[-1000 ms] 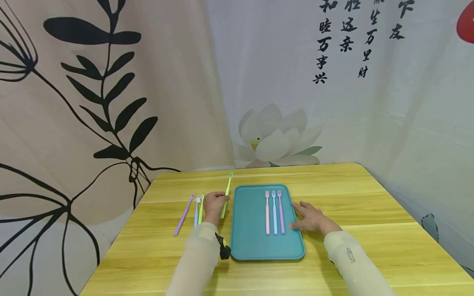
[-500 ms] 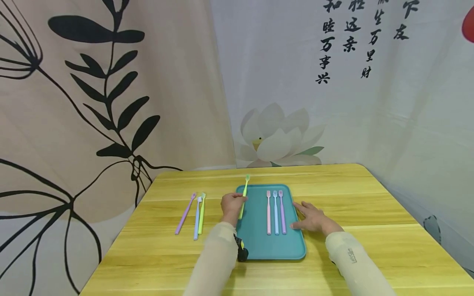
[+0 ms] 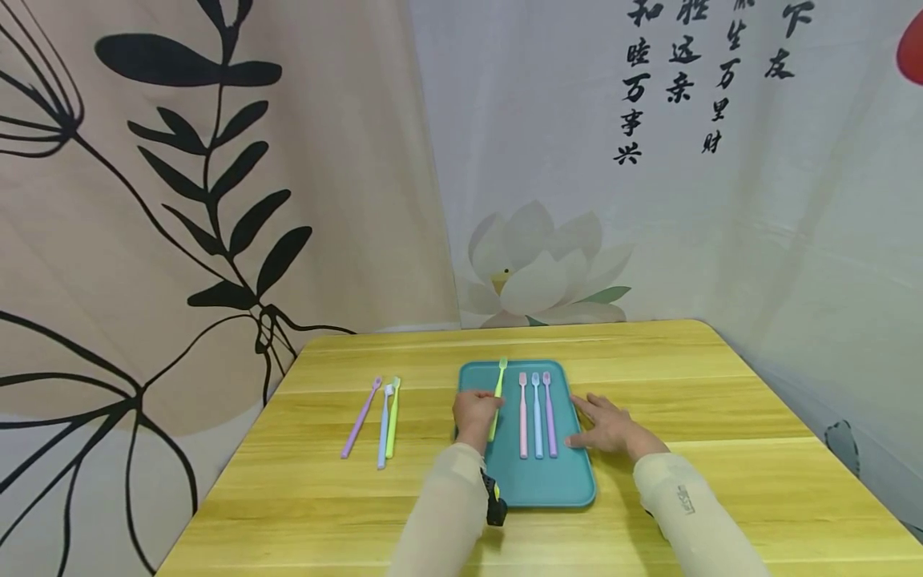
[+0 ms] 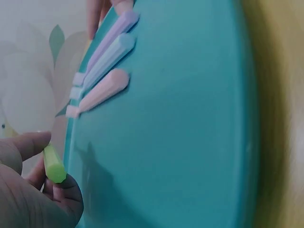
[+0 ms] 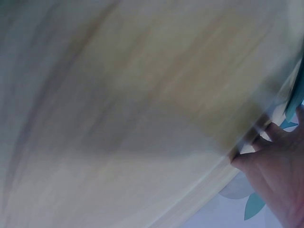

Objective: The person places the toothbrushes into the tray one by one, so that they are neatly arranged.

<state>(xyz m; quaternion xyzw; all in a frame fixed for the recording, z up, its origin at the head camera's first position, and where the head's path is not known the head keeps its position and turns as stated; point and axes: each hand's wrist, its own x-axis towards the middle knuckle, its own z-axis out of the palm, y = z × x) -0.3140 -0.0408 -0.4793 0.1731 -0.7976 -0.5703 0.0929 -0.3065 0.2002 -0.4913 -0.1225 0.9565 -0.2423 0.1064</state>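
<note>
The left hand (image 3: pixel 476 417) pinches a green toothbrush (image 3: pixel 498 401) over the left part of the teal tray (image 3: pixel 541 485). In the left wrist view, thumb and fingers of that hand (image 4: pixel 40 190) hold the green handle (image 4: pixel 55 170) above the tray surface. Pink (image 3: pixel 523 417), blue (image 3: pixel 537 417) and purple (image 3: pixel 550 417) toothbrushes lie side by side on the tray, right of the green one. The right hand (image 3: pixel 613 426) rests at the tray's right edge with fingers spread; the right wrist view shows this hand (image 5: pixel 280 166) beside the tray edge (image 5: pixel 298 90).
On the wooden table (image 3: pixel 288 497), left of the tray, lie a purple toothbrush (image 3: pixel 360 418), a blue toothbrush (image 3: pixel 384 429) and another green toothbrush (image 3: pixel 392 421). A printed cloth (image 3: pixel 360 160) hangs behind the table.
The left hand has carried the green toothbrush rightward from the table beside the tray to over the tray, near the pink one. The right hand has stayed at the tray's edge.
</note>
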